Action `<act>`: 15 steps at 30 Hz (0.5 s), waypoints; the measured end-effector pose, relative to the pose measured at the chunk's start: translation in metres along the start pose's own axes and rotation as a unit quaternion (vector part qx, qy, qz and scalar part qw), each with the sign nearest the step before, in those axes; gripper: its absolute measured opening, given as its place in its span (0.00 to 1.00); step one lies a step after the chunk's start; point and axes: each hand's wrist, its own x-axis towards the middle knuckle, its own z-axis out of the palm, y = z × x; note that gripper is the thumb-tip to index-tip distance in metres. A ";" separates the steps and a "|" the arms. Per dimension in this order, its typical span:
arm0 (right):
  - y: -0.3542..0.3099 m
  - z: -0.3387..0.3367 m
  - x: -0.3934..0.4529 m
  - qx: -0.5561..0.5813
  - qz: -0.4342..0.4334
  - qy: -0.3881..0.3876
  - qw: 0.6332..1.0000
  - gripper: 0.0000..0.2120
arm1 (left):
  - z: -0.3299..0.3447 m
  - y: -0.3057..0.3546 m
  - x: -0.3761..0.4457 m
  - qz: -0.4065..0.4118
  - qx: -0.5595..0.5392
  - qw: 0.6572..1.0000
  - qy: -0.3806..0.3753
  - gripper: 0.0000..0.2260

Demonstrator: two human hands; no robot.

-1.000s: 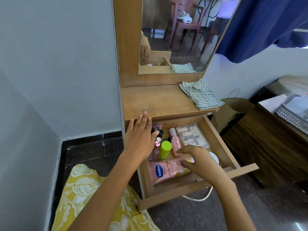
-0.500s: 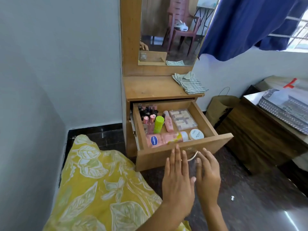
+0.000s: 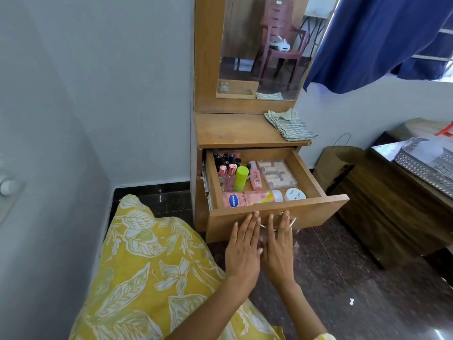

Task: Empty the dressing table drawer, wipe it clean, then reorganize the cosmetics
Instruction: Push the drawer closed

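Both hands, left hand and right hand, lie flat, fingers straight; wooden drawer open.

The wooden drawer stands pulled open before me. A pink Vaseline tube lies along its front wall, a white jar beside it; behind them a green bottle, lipsticks and a clear box.

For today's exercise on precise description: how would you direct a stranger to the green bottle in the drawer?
Find the open wooden drawer beneath the dressing table's mirror. Among the cosmetics at its left half stands a lime-green cylindrical bottle, right of the pink-capped lipsticks. It is the drawer's only green item.
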 end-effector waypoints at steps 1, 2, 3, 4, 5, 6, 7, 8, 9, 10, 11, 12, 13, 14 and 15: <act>0.000 0.002 0.005 0.000 -0.004 0.003 1.000 0.29 | 0.000 -0.002 0.004 0.000 0.007 1.000 0.005 0.29; 0.001 0.004 0.011 0.000 -0.009 0.004 1.000 0.29 | 0.000 -0.005 0.009 0.000 0.012 1.000 0.011 0.29; 0.001 0.006 0.016 0.001 -0.013 0.004 1.000 0.29 | 0.000 -0.007 0.013 -0.001 0.017 1.000 0.017 0.29; 0.001 0.008 0.022 0.003 -0.015 0.003 1.000 0.29 | 0.000 -0.010 0.019 -0.001 0.021 0.999 0.024 0.29; 0.001 0.011 0.028 0.006 -0.016 0.004 1.000 0.28 | 0.001 -0.013 0.025 -0.001 0.027 0.999 0.029 0.29; 0.002 0.013 0.035 0.009 -0.016 0.005 1.000 0.28 | 0.001 -0.016 0.031 -0.001 0.034 0.999 0.033 0.29; 0.002 0.016 0.042 0.010 -0.014 0.004 1.000 0.28 | 0.001 -0.019 0.038 0.001 0.039 0.999 0.034 0.29; 0.002 0.019 0.049 0.009 -0.011 0.001 1.000 0.27 | 0.000 -0.023 0.044 0.002 0.041 0.999 0.033 0.29; 0.002 0.022 0.056 0.006 -0.010 -0.002 1.000 0.27 | 0.000 -0.027 0.051 0.003 0.042 0.999 0.034 0.30; 0.001 0.025 0.064 0.004 -0.011 -0.005 1.000 0.27 | 0.000 -0.030 0.059 0.002 0.044 0.998 0.035 0.30; 0.001 0.028 0.072 0.003 -0.011 -0.009 1.000 0.28 | -0.001 -0.034 0.066 0.002 0.046 0.998 0.038 0.30; 0.002 0.031 0.080 0.003 -0.011 -0.015 1.000 0.28 | -0.001 -0.038 0.074 0.003 0.047 0.998 0.042 0.29; 0.002 0.034 0.088 0.002 -0.010 -0.019 1.000 0.28 | -0.002 -0.041 0.081 0.004 0.048 0.998 0.046 0.29; 0.001 0.037 0.097 0.000 -0.010 -0.023 1.000 0.28 | -0.003 -0.046 0.089 0.005 0.049 0.997 0.052 0.29; 0.001 0.039 0.105 -0.002 -0.009 -0.026 1.000 0.29 | -0.003 -0.050 0.096 0.005 0.051 0.997 0.056 0.29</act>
